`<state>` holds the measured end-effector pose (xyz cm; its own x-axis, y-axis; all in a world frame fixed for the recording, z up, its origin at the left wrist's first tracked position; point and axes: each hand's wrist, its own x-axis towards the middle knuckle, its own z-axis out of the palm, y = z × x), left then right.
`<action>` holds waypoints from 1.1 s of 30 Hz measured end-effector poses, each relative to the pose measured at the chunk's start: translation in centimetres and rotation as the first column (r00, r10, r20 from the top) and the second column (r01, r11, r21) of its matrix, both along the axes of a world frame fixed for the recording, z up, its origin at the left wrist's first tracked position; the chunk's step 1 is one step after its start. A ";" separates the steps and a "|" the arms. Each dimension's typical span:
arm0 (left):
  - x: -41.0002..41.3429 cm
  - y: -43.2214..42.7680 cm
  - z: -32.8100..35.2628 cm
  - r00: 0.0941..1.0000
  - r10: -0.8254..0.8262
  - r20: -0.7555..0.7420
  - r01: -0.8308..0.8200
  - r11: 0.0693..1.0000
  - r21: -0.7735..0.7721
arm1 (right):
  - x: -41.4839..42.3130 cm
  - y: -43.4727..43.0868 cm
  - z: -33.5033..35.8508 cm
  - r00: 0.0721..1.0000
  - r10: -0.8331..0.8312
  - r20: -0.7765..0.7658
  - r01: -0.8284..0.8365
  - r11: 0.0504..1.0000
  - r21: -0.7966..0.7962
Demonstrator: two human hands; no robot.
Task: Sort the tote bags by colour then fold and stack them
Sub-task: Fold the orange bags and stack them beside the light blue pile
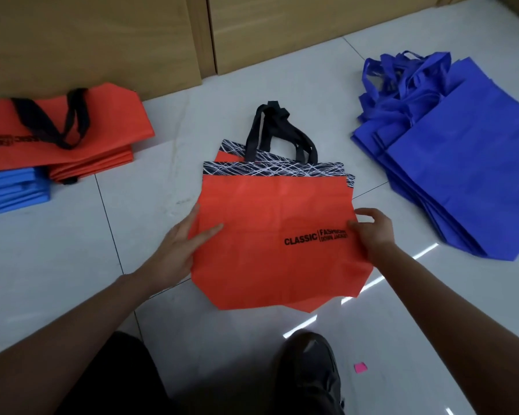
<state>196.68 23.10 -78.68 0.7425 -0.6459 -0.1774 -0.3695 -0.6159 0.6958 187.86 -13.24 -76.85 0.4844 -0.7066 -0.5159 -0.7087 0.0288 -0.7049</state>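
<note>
orange tote bag (270, 235), black handles (277, 130), white-scribbled black band (273, 169), CLASSIC print (300, 240)

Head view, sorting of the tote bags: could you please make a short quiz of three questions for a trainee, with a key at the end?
1. True or false: only the left hand holds the orange bag; the right hand is away from it.
2. Where does the pile of unfolded blue bags lie? A) on the person's left B) on the person's right C) under the orange bag
3. Fill in: the handles of the orange bag are ____.
Key: 1 false, both hands hold its side edges; 2 B; 3 black.
</note>
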 end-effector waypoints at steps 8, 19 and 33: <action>0.0 1.1 -1.1 0.977 -0.204 0.066 0.196 0.975 0.110 | 0.3 -0.3 0.8 0.999 -0.050 0.001 0.048 0.969 0.241; 2.2 -1.4 1.1 0.766 0.490 -0.416 -0.556 0.830 -0.047 | -2.4 0.4 1.9 0.918 0.335 0.215 -0.383 0.889 0.251; 1.0 -6.2 -0.3 0.840 0.278 0.466 -0.421 0.876 0.237 | 0.4 2.9 -2.1 0.946 0.206 -0.249 -0.261 0.942 -0.211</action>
<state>197.67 16.87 -78.97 0.9563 -0.2894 0.0417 -0.2895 -0.9169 0.2749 188.27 -10.29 -78.93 0.5442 -0.7024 -0.4589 -0.8127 -0.3054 -0.4963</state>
